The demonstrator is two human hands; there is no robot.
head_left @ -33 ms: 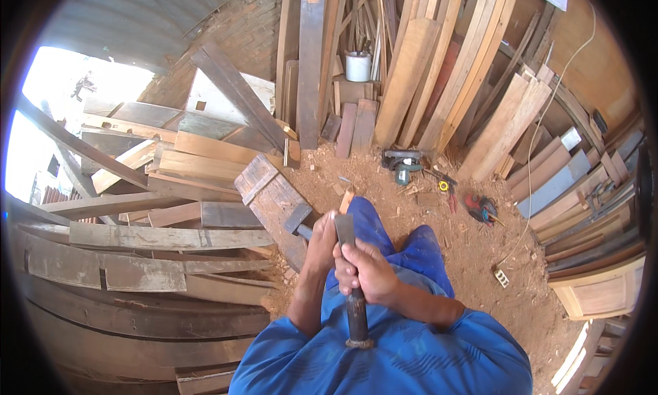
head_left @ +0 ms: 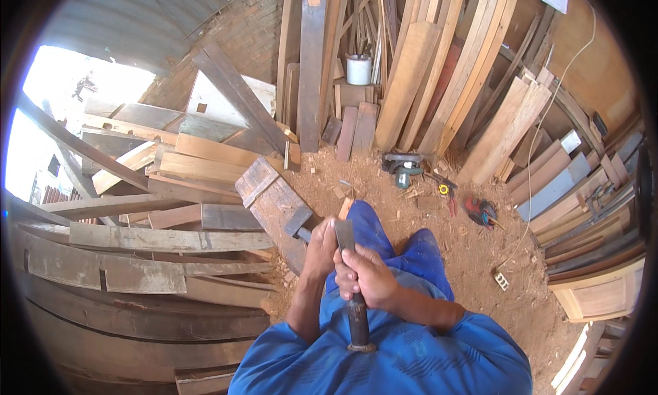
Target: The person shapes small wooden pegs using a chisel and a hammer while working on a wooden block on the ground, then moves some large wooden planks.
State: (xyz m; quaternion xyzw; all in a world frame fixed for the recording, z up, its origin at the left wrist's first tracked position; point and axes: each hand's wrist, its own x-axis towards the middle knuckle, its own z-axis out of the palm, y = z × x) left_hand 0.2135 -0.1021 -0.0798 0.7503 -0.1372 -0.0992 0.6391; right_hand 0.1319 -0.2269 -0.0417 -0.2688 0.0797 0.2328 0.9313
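Observation:
My right hand (head_left: 370,275) is closed around a chisel (head_left: 345,236), at the top of its dark handle. The flat metal blade points up and away from me, and the handle's butt end is against my blue shirt. My left hand (head_left: 319,247) is beside the blade, its fingers drawn together and the thumb tip near the blade's end. Just beyond those fingertips juts a piece of light wood (head_left: 345,208); I cannot tell whether the hand grips it. A hammer (head_left: 298,221) rests on a worn wooden board (head_left: 271,189) to the left, its handle partly hidden behind my left hand.
A green power saw (head_left: 403,174), a yellow tape measure (head_left: 443,189) and red-handled pliers (head_left: 452,204) lie on the shavings-covered floor. At the right lies a white power strip (head_left: 502,280). Stacked planks (head_left: 137,237) fill the left side; tall boards (head_left: 411,79) lean at the back.
Both hands and the chisel have come slightly nearer to my body. The hold on the chisel is the same.

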